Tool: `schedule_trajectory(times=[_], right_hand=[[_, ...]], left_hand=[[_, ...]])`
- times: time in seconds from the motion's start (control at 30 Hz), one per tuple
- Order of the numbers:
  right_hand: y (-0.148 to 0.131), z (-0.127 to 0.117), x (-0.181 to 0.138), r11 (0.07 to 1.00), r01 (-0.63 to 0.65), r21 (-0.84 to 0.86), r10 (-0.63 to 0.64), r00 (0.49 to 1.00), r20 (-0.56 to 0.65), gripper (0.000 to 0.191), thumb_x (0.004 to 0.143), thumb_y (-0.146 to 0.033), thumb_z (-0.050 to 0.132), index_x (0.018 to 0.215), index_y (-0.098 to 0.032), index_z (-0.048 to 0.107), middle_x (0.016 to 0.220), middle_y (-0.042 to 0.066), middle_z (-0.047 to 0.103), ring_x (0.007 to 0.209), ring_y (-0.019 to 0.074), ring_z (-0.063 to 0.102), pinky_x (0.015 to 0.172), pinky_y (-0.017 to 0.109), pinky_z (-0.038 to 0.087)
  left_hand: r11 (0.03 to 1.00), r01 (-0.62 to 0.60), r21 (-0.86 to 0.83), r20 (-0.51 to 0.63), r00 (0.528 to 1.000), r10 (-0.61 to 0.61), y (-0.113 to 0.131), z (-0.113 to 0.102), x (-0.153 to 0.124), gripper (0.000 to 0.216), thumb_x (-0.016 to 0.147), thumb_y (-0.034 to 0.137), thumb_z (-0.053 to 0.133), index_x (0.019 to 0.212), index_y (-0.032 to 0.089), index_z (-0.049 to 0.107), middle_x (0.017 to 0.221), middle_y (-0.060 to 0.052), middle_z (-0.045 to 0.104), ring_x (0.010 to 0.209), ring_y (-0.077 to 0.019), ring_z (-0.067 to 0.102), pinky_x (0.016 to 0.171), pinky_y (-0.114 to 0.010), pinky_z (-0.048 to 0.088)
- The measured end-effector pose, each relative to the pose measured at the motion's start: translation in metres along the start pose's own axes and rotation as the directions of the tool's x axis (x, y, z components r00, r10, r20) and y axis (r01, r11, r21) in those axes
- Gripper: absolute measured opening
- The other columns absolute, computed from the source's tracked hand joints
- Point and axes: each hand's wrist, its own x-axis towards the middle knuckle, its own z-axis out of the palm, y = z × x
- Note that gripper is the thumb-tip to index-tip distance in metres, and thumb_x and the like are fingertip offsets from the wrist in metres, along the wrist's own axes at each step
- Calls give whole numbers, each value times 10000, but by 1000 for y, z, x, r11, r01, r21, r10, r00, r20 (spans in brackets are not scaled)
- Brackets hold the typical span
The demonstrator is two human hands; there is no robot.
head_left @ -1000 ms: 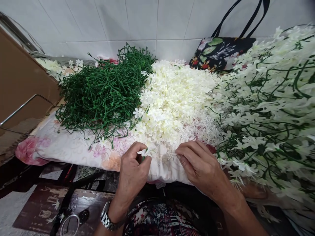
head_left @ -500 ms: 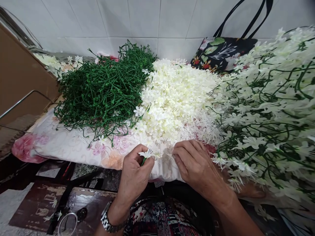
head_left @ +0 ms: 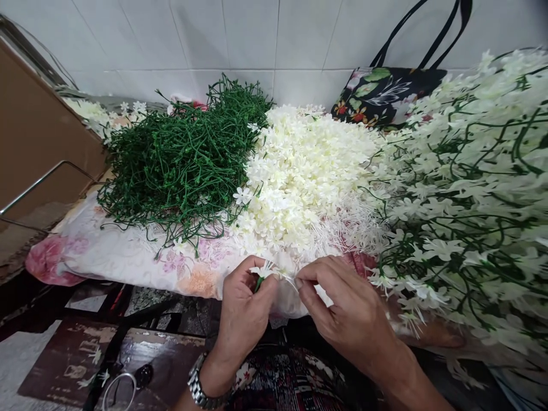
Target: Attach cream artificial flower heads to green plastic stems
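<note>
My left hand (head_left: pixel 248 299) is closed on an artificial flower (head_left: pixel 262 269) with white petals and a short bit of green stem showing between the fingers. A second white bloom (head_left: pixel 285 273) juts out past my left thumb. At its tip, my right hand (head_left: pixel 346 297) pinches thin white stamen threads (head_left: pixel 293 279). Behind the hands lies a heap of loose white blossoms (head_left: pixel 303 171), with a small pile of white stamens (head_left: pixel 351 225) at its near right. A tangled mound of green plastic stems (head_left: pixel 184 160) sits to the left.
Finished-looking white flower sprays (head_left: pixel 466 217) crowd the right side. A floral cloth (head_left: pixel 128 251) covers the work surface. Against the tiled wall (head_left: pixel 248 34) stands a black flowered bag (head_left: pixel 385 94). A cardboard box (head_left: pixel 43 131) is at the left, a brown wooden board (head_left: pixel 149 354) below.
My right hand has come in with its threads to meet the bloom, and its fingers now pinch there. My left hand has shifted slightly right, still gripping the flower.
</note>
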Motion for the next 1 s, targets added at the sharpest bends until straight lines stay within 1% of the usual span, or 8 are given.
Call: schedule_trajectory(times=[0.13,0.23,0.37,0.53,0.67,0.77,0.9,1.0], right_hand=[[0,8,-2,999,-28,-23,28,999,-38,170,844,-66,454,715,-168,498,621,8,524,600,126,467,580,267,364],[1,11,-5,998,-50,-32,48,997,-53,179,847,-72,451,706,-165,508,622,13,535,605,128,476,587,271,367],[1,11,-8,998,-61,-35,60,997,-51,174,845,-71,457,705,-157,515,634,20,540,615,131,483,593,276,368],[0,11,-9,996,-78,-33,76,996,-54,178,836,-58,464,694,-160,496,620,14,528,609,128,470,584,271,360],[-2,11,-10,995,-96,0,96,994,-60,179,836,-52,446,707,-162,504,627,13,534,610,125,466,571,266,355],[-2,11,-10,993,-109,38,110,993,-47,186,842,-60,439,705,-164,509,624,8,531,610,121,467,566,262,358],[-1,10,-12,989,-121,82,123,992,-18,160,840,-73,452,720,-159,513,641,10,535,615,119,474,569,259,370],[0,8,-13,982,-146,118,144,989,22,145,833,-76,460,729,-156,520,640,5,531,621,118,482,573,253,380]], left_hand=[[996,-4,93,-4,1000,4,2,1,-4,90,627,200,556,713,173,559,445,89,342,395,-62,299,377,-169,267],[984,-86,155,-12,996,89,1,0,-5,97,601,173,530,685,180,577,421,100,293,374,-55,243,364,-165,242],[935,-243,259,27,969,245,-1,-1,-5,106,606,131,496,653,183,575,503,65,447,412,-66,343,412,-169,326],[812,-476,339,110,877,468,-3,-2,-7,140,636,71,456,662,183,536,650,17,588,608,-112,543,567,-181,438],[682,-603,414,169,787,594,-6,-2,-9,178,644,24,448,684,184,515,694,1,606,616,-109,564,539,-172,433],[619,-657,430,218,741,635,-7,-2,-9,211,642,4,434,717,186,512,719,-17,609,640,-121,578,553,-185,447],[590,-697,407,279,710,647,-8,-5,-9,248,639,-12,398,742,183,512,734,-37,605,672,-135,577,597,-214,462],[603,-700,383,286,710,643,-10,-7,-8,234,660,-8,402,749,184,502,752,-38,605,682,-128,576,586,-203,450]])
